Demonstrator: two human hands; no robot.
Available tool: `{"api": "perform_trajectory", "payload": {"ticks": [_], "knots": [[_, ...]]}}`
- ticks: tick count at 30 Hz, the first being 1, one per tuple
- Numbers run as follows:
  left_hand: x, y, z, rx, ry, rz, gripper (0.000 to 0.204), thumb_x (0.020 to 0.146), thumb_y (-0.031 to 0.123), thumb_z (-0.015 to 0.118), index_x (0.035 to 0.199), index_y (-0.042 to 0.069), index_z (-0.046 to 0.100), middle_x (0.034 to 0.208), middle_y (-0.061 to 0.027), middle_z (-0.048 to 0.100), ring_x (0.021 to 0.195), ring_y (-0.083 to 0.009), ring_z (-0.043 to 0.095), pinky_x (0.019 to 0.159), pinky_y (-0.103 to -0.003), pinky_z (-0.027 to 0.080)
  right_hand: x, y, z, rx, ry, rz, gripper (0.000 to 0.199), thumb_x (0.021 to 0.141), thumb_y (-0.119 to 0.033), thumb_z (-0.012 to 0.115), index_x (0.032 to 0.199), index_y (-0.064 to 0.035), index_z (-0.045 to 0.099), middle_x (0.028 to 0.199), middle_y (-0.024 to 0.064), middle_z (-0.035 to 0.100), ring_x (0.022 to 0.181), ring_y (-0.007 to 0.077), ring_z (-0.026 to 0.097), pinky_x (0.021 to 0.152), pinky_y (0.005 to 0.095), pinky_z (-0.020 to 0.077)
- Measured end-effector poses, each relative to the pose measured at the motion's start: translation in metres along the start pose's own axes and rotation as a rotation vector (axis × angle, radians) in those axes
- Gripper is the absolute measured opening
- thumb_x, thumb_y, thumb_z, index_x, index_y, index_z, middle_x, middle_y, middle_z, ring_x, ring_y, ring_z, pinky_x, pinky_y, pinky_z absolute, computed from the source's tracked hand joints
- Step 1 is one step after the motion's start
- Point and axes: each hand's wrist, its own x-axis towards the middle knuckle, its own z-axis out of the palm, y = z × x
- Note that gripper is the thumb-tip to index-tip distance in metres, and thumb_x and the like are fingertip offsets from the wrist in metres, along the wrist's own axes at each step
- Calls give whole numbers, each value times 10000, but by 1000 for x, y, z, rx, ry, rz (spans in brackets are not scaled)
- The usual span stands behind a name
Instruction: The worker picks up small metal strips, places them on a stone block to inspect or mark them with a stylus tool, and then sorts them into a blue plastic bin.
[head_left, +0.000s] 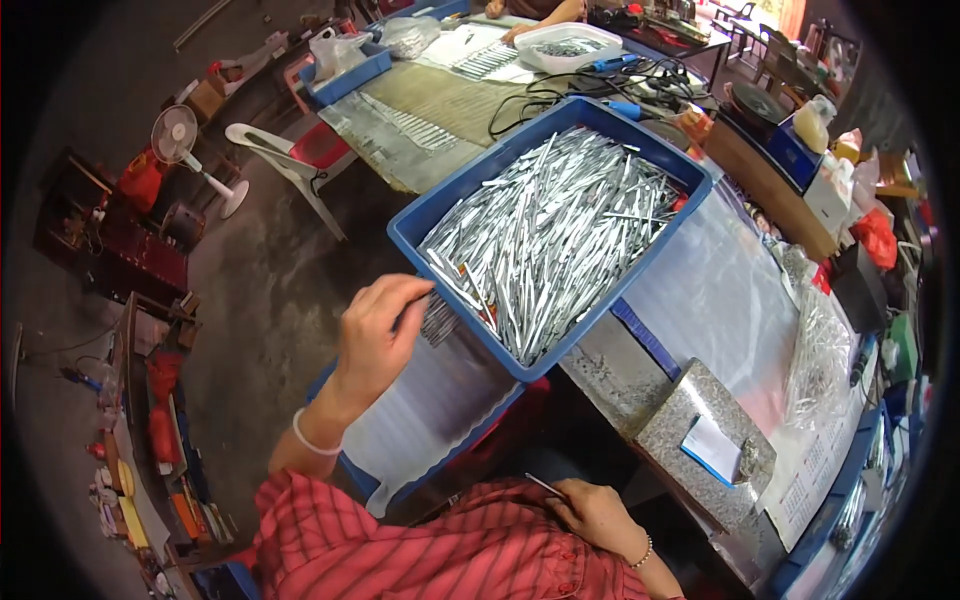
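Observation:
A deep blue tray (pixel 455 290) heaped with slim silvery metal rods (pixel 550 220) sits on the table corner. My left hand (pixel 378 330) is at its near left edge, fingers bent and pressed together; whatever they may pinch is too small to make out. Below that hand is a lower blue tray (pixel 425 480) with a whitish lining, and a small bunch of dark thin rods (pixel 438 322) lies at its far end. Close to my body, my right hand (pixel 603 518) is closed around one slim metal rod (pixel 545 486), whose tip sticks out to the left.
A stone slab (pixel 685 440) holding a small white-and-blue pad (pixel 712 448) lies right of the tray. Black cables (pixel 540 100) tangle behind it. Across the table, a person's hand (pixel 535 28) is near a white tub (pixel 567 60). A white chair (pixel 300 185) and fan (pixel 175 135) stand left.

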Motion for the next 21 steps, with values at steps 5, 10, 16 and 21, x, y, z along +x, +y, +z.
{"api": "perform_trajectory", "payload": {"ticks": [5, 10, 16, 21], "knots": [[57, -8, 40, -144, -324, -87, 190, 843, 85, 632, 1004, -13, 660, 890, -167, 673, 777, -236, 672, 673, -313, 510, -20, -7, -13, -9, 57, 24, 220, 886, -210, 629, 1014, -31, 635, 799, 178, 620, 727, 363, 623, 618, 420, 493], [78, -40, 90, 204, -504, -176, 344, 818, 267, 668, 1063, 38, 591, 793, -188, 679, 811, -379, 655, 725, -445, 504, -40, 9, -9, 20, 61, 101, 247, 879, -198, 622, 1075, -48, 623, 885, 170, 651, 789, 371, 641, 661, 437, 518], [76, -57, 112, 149, -618, -249, 398, 785, 194, 663, 1125, 62, 504, 938, -262, 654, 930, -451, 619, 804, -500, 486, -51, 22, 3, 71, 170, 13, 215, 875, -222, 652, 879, -18, 585, 770, 189, 610, 709, 384, 613, 604, 427, 488], [73, -34, 97, 116, -557, -224, 369, 806, 134, 684, 1119, 71, 498, 936, -223, 664, 901, -430, 630, 776, -484, 490, -50, 16, -8, 43, 145, 37, 212, 882, -229, 641, 906, -23, 597, 788, 179, 627, 728, 377, 624, 617, 428, 499]]}}
